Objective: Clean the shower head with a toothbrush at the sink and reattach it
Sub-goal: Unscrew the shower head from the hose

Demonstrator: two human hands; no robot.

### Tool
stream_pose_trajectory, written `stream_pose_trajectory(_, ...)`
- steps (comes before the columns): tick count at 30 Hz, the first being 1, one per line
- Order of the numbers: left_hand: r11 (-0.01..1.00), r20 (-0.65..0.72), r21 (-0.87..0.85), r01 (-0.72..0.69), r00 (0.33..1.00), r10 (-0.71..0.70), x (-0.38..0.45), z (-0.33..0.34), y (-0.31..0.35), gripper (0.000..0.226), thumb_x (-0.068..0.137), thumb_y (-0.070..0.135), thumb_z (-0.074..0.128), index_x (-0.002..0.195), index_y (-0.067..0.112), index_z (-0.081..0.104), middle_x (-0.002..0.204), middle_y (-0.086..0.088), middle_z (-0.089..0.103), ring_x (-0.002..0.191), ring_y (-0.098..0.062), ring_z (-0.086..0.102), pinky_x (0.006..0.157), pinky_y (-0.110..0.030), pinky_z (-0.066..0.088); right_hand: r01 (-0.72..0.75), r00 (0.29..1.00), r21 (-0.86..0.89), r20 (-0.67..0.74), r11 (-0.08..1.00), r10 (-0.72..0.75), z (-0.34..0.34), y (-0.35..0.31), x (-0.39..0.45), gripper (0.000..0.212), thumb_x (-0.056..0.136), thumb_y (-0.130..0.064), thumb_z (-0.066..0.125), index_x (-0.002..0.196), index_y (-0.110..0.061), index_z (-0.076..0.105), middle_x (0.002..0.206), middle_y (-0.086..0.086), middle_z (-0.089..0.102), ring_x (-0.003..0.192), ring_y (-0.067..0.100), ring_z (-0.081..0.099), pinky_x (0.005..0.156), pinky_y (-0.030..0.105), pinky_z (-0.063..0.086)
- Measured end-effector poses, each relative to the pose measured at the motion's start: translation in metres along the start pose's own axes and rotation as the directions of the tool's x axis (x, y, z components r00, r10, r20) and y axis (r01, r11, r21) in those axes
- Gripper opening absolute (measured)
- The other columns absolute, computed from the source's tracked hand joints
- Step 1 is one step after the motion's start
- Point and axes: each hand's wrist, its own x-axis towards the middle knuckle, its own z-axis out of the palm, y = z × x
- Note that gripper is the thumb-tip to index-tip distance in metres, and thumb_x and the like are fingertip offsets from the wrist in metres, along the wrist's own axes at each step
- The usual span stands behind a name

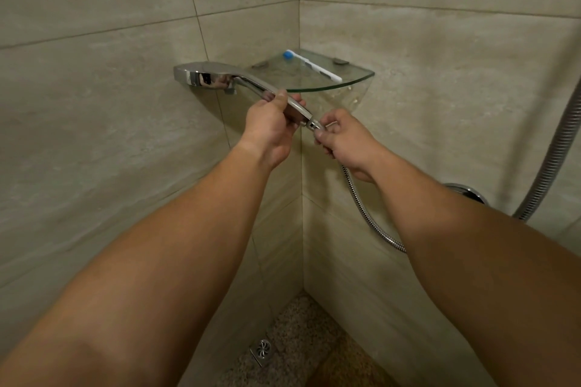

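The person stands in the corner of a tiled shower and holds the shower head (207, 78) in front of the left wall. The left hand (270, 128) has a closed grip around the chrome handle, with the thumb on top and the fingers curled under it, so the spray end points to the left and lies almost level. The right hand (345, 141) pinches the metal nut (312, 125) at the bottom end of the handle, where the hose (364, 213) joins it; the fingers are curled tightly on this joint. From the picture I cannot tell if the nut is fully screwed on or loose. The hose hangs down from the right hand, passes behind the right forearm and rises again along the right wall.

Just behind the hands, a glass corner shelf (355, 80) is fixed between the two walls. On it lies a white toothbrush (314, 67) with a blue head, which points to the left. Low on the pebble floor there is a small metal drain (261, 352).
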Motion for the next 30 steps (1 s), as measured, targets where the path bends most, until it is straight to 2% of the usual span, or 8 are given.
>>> stream_pose_trajectory(4, 1.0, 0.001, -0.013, 0.004, 1.0, -0.004, 0.004, 0.002, 0.0, 0.013, 0.11, 0.015, 0.045, 0.104, 0.008, 0.054, 0.102, -0.012, 0.068, 0.097, -0.023, 0.067, 0.087, -0.035, 0.056, -0.04, 0.999, 0.07, -0.001, 0.997, 0.04, 0.002, -0.004, -0.001, 0.025, 0.095, -0.028, 0.059, 0.117, -0.021, 0.05, 0.087, 0.004, 0.062, 0.063, 0.011, 0.052, 0.058, 0.025, 0.04)
stream_pose_trajectory(9, 1.0, 0.006, -0.02, -0.002, 1.0, 0.002, 0.007, 0.001, -0.002, 0.013, 0.11, 0.014, 0.045, 0.11, 0.005, 0.055, 0.103, -0.013, 0.067, 0.098, -0.023, 0.067, 0.085, -0.035, 0.058, -0.059, 0.998, 0.013, -0.003, 0.998, 0.059, 0.001, -0.005, 0.003, 0.017, 0.102, -0.029, 0.046, 0.095, -0.019, 0.059, 0.083, 0.007, 0.066, 0.059, 0.013, 0.048, 0.057, 0.028, 0.04)
stream_pose_trajectory(11, 1.0, 0.006, -0.022, -0.01, 1.0, 0.01, 0.006, 0.001, -0.003, 0.016, 0.11, 0.014, 0.046, 0.115, 0.003, 0.054, 0.103, -0.014, 0.066, 0.097, -0.023, 0.066, 0.085, -0.035, 0.058, -0.034, 0.999, 0.011, 0.004, 0.999, 0.034, -0.001, -0.001, 0.004, 0.003, 0.097, -0.023, 0.056, 0.096, -0.024, 0.054, 0.087, 0.009, 0.066, 0.062, 0.013, 0.049, 0.06, 0.03, 0.042)
stream_pose_trajectory(16, 0.999, -0.006, -0.035, -0.014, 1.0, 0.014, 0.007, 0.004, -0.003, 0.012, 0.11, 0.013, 0.046, 0.106, 0.006, 0.055, 0.105, -0.015, 0.066, 0.107, -0.027, 0.065, 0.091, -0.037, 0.057, -0.028, 1.0, 0.039, -0.011, 0.999, 0.029, -0.002, 0.0, 0.009, 0.023, 0.096, -0.032, 0.056, 0.118, -0.024, 0.053, 0.093, 0.011, 0.066, 0.062, 0.011, 0.05, 0.062, 0.028, 0.04)
stream_pose_trajectory(19, 1.0, -0.009, -0.017, -0.024, 1.0, 0.024, 0.008, 0.004, -0.004, 0.012, 0.109, 0.013, 0.046, 0.105, 0.007, 0.055, 0.105, -0.015, 0.066, 0.105, -0.026, 0.065, 0.082, -0.035, 0.057, -0.054, 0.998, -0.001, -0.031, 0.999, 0.054, 0.0, 0.0, 0.013, 0.023, 0.102, -0.034, 0.042, 0.101, -0.022, 0.062, 0.093, 0.007, 0.068, 0.062, 0.011, 0.049, 0.063, 0.027, 0.039)
stream_pose_trajectory(23, 0.999, 0.0, 0.042, -0.021, 1.0, 0.021, 0.009, 0.001, -0.007, 0.015, 0.109, 0.017, 0.047, 0.103, 0.008, 0.057, 0.098, -0.01, 0.067, 0.089, -0.02, 0.064, 0.081, -0.037, 0.053, -0.03, 0.999, -0.042, -0.036, 0.999, 0.028, -0.002, 0.006, 0.015, 0.014, 0.098, -0.029, 0.051, 0.09, -0.025, 0.061, 0.091, 0.005, 0.069, 0.065, 0.011, 0.051, 0.064, 0.029, 0.04)
stream_pose_trajectory(27, 0.998, -0.02, 0.07, -0.001, 1.0, 0.003, 0.01, -0.003, -0.011, 0.018, 0.109, 0.02, 0.047, 0.098, 0.013, 0.06, 0.092, -0.004, 0.068, 0.08, -0.017, 0.061, 0.076, -0.031, 0.048, 0.012, 0.999, -0.042, -0.046, 0.999, -0.013, -0.004, 0.008, 0.018, 0.007, 0.093, -0.025, 0.062, 0.091, -0.027, 0.055, 0.095, 0.015, 0.066, 0.062, 0.013, 0.049, 0.062, 0.03, 0.04)
stream_pose_trajectory(30, 1.0, -0.034, 0.025, 0.005, 0.999, -0.004, 0.01, -0.006, -0.015, 0.013, 0.109, 0.018, 0.048, 0.11, 0.011, 0.058, 0.091, -0.004, 0.066, 0.083, -0.018, 0.062, 0.08, -0.032, 0.051, 0.054, 0.997, -0.128, -0.049, 0.99, -0.061, -0.004, 0.007, 0.023, 0.012, 0.094, -0.021, 0.061, 0.105, -0.027, 0.058, 0.088, 0.003, 0.061, 0.067, 0.011, 0.051, 0.064, 0.025, 0.04)
